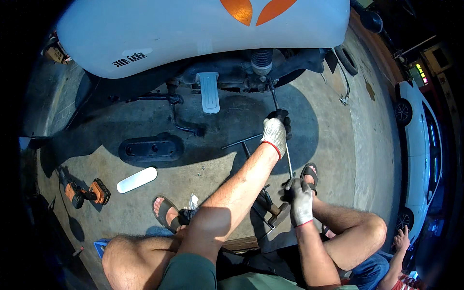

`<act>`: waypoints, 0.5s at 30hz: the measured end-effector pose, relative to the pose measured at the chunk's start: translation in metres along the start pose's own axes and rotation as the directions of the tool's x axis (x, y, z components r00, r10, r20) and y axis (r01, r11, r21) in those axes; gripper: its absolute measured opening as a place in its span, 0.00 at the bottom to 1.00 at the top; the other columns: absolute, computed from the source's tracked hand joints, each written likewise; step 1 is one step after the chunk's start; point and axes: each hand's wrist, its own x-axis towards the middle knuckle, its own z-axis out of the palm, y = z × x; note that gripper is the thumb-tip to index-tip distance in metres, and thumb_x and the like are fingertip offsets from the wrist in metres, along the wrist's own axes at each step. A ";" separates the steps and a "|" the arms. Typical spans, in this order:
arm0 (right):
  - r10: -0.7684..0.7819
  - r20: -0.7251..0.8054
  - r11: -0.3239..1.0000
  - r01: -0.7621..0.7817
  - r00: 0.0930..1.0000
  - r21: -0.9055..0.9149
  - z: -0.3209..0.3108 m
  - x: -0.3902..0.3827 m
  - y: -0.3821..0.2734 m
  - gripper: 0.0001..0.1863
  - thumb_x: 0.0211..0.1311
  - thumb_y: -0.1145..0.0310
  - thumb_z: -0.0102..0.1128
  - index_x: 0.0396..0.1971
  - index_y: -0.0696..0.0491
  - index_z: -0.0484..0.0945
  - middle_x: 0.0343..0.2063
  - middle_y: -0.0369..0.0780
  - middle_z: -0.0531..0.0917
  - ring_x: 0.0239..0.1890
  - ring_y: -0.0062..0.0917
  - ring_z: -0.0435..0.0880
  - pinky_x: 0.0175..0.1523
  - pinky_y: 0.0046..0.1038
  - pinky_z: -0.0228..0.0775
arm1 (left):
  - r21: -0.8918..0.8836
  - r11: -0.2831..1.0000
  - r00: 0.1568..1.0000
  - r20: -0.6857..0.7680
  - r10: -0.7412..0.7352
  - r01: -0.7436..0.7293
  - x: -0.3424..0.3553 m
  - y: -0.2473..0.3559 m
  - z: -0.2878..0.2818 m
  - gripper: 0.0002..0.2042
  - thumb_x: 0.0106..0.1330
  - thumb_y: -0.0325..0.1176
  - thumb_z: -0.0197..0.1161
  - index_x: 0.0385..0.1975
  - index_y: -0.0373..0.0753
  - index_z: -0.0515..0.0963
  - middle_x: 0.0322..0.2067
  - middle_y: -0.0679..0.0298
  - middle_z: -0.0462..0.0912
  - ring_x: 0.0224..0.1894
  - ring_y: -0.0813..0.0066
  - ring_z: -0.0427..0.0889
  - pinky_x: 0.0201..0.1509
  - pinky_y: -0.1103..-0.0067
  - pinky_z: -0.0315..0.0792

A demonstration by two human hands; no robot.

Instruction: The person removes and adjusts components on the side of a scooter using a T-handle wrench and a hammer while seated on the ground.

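Around the clock face of the view, the gloved left hand [276, 129] at 2 o'clock is curled round the shaft of a long metal rod [288, 158], and the gloved right hand [302, 199] at 4 o'clock is closed on its near end. The rod's far end meets the underside of a white scooter [203, 34] at 1 o'clock. A hammer [279, 215] lies at 5 o'clock, just beside the right hand; a white strip [137, 180] lies at 8.
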 end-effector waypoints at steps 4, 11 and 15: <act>-0.703 -0.035 0.446 0.402 0.710 -0.800 0.028 -0.032 -0.028 0.20 0.57 0.69 0.64 0.48 0.58 0.71 0.40 0.50 0.80 0.43 0.40 0.81 0.47 0.36 0.74 | -0.005 1.000 0.999 0.007 0.031 -0.031 0.003 0.003 -0.007 0.08 0.59 0.39 0.61 0.33 0.47 0.72 0.19 0.71 0.71 0.17 0.78 0.67 0.20 0.76 0.61; 0.258 0.005 0.866 -0.234 0.966 0.442 0.045 -0.033 -0.069 0.17 0.72 0.54 0.45 0.33 0.53 0.72 0.26 0.39 0.77 0.24 0.26 0.76 0.28 0.28 0.69 | -0.035 0.999 1.000 0.012 0.014 -0.014 0.000 0.001 0.000 0.06 0.60 0.38 0.61 0.29 0.45 0.72 0.18 0.70 0.71 0.15 0.77 0.67 0.20 0.76 0.61; 0.457 0.444 0.481 -0.634 0.770 0.605 0.030 -0.017 -0.062 0.25 0.68 0.44 0.44 0.21 0.49 0.71 0.17 0.37 0.72 0.17 0.26 0.69 0.23 0.27 0.59 | -0.048 0.999 1.000 -0.020 0.012 -0.013 -0.003 0.009 -0.005 0.05 0.61 0.36 0.60 0.30 0.44 0.74 0.18 0.70 0.71 0.16 0.77 0.67 0.20 0.77 0.61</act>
